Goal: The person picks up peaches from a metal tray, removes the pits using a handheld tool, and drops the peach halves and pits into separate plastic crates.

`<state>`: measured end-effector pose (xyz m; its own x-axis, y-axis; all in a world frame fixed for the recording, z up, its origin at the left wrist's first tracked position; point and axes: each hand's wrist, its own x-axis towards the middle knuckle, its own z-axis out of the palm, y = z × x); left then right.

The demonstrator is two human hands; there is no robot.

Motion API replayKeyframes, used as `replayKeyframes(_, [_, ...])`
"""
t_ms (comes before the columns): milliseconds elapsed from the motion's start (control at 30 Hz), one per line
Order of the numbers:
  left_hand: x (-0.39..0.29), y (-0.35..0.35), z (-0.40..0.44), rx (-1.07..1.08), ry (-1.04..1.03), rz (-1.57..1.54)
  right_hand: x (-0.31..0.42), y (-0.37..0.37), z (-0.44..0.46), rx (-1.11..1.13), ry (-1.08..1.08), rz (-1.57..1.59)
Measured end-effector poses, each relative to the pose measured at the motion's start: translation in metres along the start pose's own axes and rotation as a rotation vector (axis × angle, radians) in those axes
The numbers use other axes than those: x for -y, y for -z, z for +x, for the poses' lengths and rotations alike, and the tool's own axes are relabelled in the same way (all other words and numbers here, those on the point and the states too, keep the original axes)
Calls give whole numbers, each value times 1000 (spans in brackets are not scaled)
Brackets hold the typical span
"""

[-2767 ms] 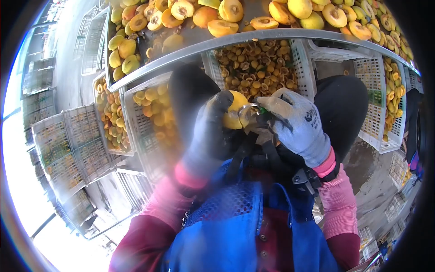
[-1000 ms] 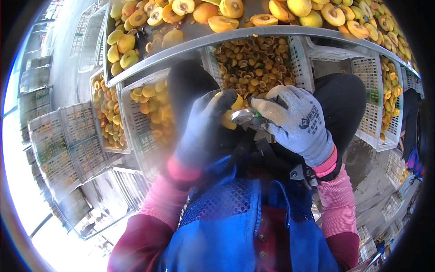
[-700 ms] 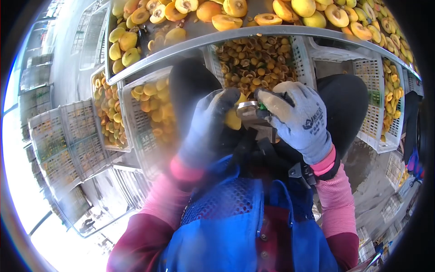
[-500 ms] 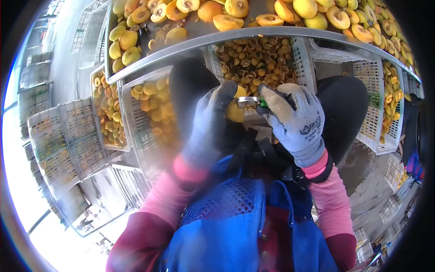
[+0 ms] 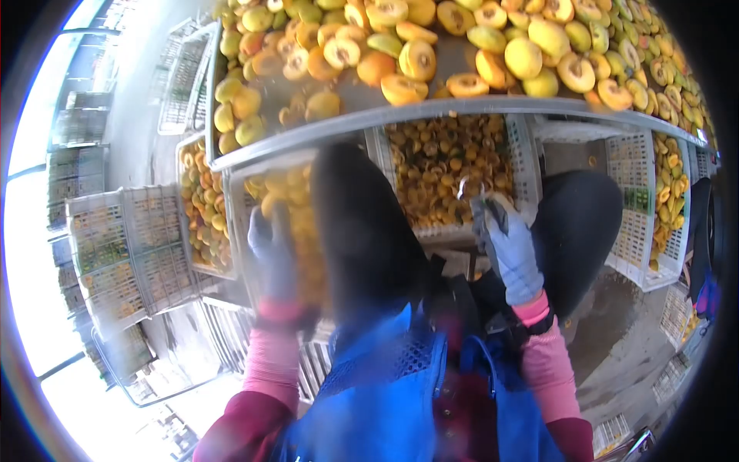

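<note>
L hand is blurred; whether the nearest fruit is held can't be told. Metal tool is smeared, its handle hidden by R hand. Table is cut off at top edge.

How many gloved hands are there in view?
2. The left hand, blurred, is over the left crate of yellow fruit. The right hand holds a metal-ended tool near the middle crate. Any others may be hidden.

Right fingers hold a shiny tool; yellow fruit lies heaped.
</note>
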<state>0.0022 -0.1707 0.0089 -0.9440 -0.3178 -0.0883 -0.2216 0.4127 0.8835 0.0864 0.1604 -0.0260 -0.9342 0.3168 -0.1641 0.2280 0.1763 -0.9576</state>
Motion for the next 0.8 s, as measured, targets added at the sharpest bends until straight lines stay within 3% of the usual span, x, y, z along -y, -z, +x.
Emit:
replayKeyframes(67, [18,18,18,1,-29,350,3,3,0,194,-473,534])
replayKeyframes(133, [16,18,28,-34,-387,686,1,-5,1,175,-467,619])
replayKeyframes(200, [-10,-8,44,26,-491,568,-4,-12,2,204,-429,630])
replayKeyframes(233, [-36,-29,52,50,-537,505,-9,-14,3,207,-401,578])
replayKeyframes(300, [-90,-71,73,68,-415,508,-14,-19,8,205,-336,483])
replayKeyframes(333, [-103,-90,93,27,-490,629,-6,-21,10,210,-363,627])
replayKeyframes(433, [-107,-137,161,96,-653,935,-7,-20,14,139,-357,664])
replayKeyframes(533, [-103,-164,196,200,-668,1142,-13,-16,19,117,-334,573])
replayKeyframes(633, [-108,-152,182,296,-604,913,-6,-13,22,120,-466,728])
replayKeyframes(700, [-126,-140,138,171,-720,616,9,-7,27,90,-502,757])
replayKeyframes(733, [-126,-137,117,238,-619,387,19,-5,27,79,-525,768])
replayKeyframes(800, [-125,-136,69,446,-623,108,44,-12,26,152,-493,865])
